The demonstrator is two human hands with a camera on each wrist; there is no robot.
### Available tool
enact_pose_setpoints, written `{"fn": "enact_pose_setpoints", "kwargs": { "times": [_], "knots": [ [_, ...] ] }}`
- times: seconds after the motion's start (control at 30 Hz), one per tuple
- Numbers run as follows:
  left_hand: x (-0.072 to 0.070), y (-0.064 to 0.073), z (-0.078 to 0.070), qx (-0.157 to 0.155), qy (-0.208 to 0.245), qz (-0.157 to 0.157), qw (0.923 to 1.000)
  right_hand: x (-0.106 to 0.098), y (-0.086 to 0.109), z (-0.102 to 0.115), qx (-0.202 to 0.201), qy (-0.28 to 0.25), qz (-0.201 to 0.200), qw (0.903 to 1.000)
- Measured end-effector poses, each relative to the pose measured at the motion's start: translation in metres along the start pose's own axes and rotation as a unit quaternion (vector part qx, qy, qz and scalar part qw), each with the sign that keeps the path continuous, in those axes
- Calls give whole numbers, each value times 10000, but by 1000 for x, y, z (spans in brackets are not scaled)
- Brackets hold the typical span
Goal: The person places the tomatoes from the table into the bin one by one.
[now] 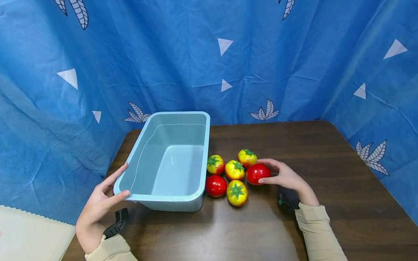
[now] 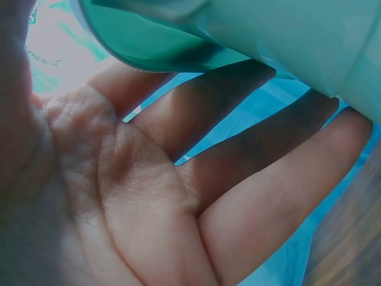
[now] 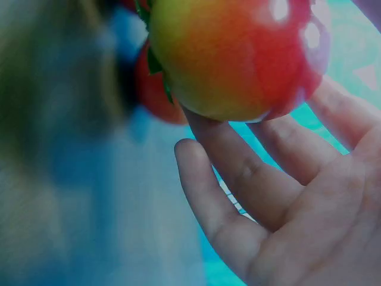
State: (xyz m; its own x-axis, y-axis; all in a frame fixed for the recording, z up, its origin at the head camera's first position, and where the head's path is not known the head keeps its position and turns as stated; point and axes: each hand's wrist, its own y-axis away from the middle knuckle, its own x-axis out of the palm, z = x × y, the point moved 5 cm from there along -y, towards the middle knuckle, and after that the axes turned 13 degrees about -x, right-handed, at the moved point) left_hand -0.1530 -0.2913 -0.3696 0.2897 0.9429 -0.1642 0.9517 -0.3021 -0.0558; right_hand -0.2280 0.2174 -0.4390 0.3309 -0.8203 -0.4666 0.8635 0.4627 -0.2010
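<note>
A light-blue plastic bin (image 1: 164,198) stands on the left of the table, its inside bare. My left hand (image 1: 98,206) holds its near left corner, thumb on the near rim and index finger on the left rim. In the left wrist view, the other fingers (image 2: 268,196) reach under the bin's edge. My right hand (image 1: 284,177) grips a glossy red tomato (image 1: 258,174), thumb on the near side and fingers behind. The right wrist view shows this tomato (image 3: 238,59) with a yellowish side and green leaves. Whether it touches the table is unclear.
Between bin and right hand lie another red tomato (image 1: 216,186) and several yellow-red ones with green tops, among them a near one (image 1: 237,193) and a far one (image 1: 247,158). Blue patterned cloth (image 1: 196,65) hangs behind the brown wooden table (image 1: 228,235).
</note>
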Motion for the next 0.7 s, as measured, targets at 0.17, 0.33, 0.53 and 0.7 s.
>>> {"fn": "enact_pose_setpoints", "kwargs": {
  "times": [0.17,0.33,0.53,0.7],
  "knots": [
    [-1,0,0,-18,65,41,10000,-4,-4,21,-172,173,-405,9989],
    [0,0,-1,-31,88,47,9999,-6,-9,39,-164,195,-703,9972],
    [1,1,0,-173,49,-76,9998,-5,-13,56,-208,215,-996,9946],
    [1,1,1,-365,41,-151,9992,-3,-15,73,-293,155,-1203,9922]
  ]
}}
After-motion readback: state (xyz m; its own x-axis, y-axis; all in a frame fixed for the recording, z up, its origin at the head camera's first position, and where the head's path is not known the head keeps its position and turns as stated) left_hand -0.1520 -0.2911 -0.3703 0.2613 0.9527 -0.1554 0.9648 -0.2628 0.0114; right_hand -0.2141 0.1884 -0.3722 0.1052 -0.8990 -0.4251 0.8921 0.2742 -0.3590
